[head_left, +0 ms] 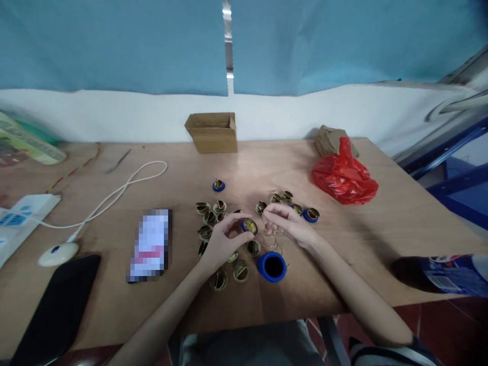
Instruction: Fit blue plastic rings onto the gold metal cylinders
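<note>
My left hand pinches a round brass-coloured piece with a blue rim between thumb and fingers, its metal face turned up. Just right of it, my right hand is closed in a pinch; whatever its fingertips hold is too small to make out. Thin wire rings lie on the table below that hand. Closer to me stands a short blue cylinder with a dark opening. Several round brass-coloured pieces lie around my left hand, partly hidden by it. Beyond my right hand is a blue-rimmed piece.
A lone blue-rimmed piece sits farther back, before an open cardboard box. A red plastic bag and a bottle are at right. Left are a phone, a black flat object, a white cable and a power strip.
</note>
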Available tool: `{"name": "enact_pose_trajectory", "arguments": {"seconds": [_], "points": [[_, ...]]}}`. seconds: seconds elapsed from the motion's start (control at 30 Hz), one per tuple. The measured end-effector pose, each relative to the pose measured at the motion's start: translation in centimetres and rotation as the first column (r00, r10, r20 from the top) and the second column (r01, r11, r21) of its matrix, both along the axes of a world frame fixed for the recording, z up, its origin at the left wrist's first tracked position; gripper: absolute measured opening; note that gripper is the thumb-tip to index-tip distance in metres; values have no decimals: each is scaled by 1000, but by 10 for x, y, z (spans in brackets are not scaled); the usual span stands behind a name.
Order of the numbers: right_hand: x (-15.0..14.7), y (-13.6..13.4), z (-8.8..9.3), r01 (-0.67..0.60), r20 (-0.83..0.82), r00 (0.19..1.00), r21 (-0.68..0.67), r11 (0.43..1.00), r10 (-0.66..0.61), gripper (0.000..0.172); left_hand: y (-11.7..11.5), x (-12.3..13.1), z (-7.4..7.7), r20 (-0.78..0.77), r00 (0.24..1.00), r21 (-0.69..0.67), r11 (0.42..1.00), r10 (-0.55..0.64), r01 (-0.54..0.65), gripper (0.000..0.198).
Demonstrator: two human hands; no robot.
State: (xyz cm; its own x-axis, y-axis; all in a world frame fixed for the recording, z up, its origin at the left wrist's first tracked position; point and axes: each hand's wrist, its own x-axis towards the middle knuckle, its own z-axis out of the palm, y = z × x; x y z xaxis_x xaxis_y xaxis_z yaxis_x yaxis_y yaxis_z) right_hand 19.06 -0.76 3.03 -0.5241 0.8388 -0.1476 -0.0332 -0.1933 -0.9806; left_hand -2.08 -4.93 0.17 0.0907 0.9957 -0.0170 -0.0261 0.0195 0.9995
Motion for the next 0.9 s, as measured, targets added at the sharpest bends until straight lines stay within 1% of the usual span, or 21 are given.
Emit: {"name": "enact_pose_trajectory", "arguments": {"seconds": [0.07,0.17,0.3,0.43,0.7,0.8,0.9], "points": [[-3,-2,-5,-36,-98,995,-86,996,27,31,0,0,0,-12,1000,7,1000,-10,10,34],[-10,-4,-16,-62,-197,980,-163,985,29,30,-1,0,-1,-2,1000,13,1000,-24,24,36],[-15,-5,-24,-75,-246,969,-221,972,19,29,-1,0,-2,-4,1000,6,1000,-27,27,38],[-16,-4,-23,-84,-263,965,-272,959,11,29,-2,1,-1,8,999,22,999,-34,34,36],[-17,-4,-21,-47,-192,981,-250,967,-2,30,-3,1,-1,-22,999,19,999,-29,30,36],[-16,-3,-19,-41,-132,991,-207,977,14,31,-3,1,-1,-31,999,16,1000,-21,22,36],[-14,-2,-15,-66,-55,997,-148,987,58,30,-3,1,-1,-46,999,16,999,-28,28,35]]}}
